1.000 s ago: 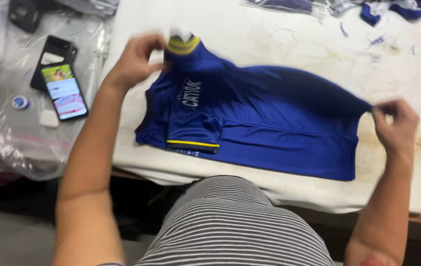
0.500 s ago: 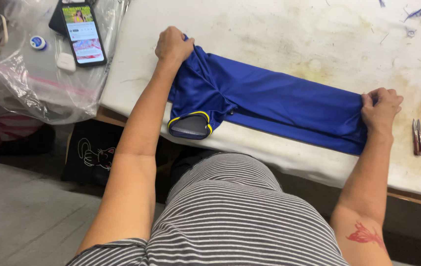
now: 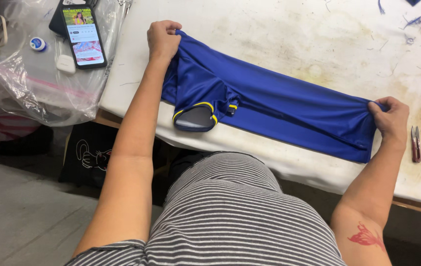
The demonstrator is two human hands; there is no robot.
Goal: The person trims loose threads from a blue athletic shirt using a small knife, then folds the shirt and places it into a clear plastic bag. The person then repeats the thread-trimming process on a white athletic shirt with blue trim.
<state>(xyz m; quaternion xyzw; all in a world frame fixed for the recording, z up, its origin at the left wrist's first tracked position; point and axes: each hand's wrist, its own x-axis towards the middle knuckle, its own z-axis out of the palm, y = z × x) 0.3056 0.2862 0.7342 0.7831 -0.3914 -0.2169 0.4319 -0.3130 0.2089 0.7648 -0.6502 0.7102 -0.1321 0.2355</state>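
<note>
We note a stained white table (image 3: 318, 44) over grey floor (image 3: 18, 216). Our left hand (image 3: 162, 39) and right hand (image 3: 390, 118) each clench an end of the folded blue jersey (image 3: 279, 106) along the near edge; thread snips (image 3: 415, 144) lie just beside.

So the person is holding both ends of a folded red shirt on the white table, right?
Not quite: the shirt is blue with yellow trim, not red. The head view shows the left hand and right hand gripping its two ends on the white table.
</note>
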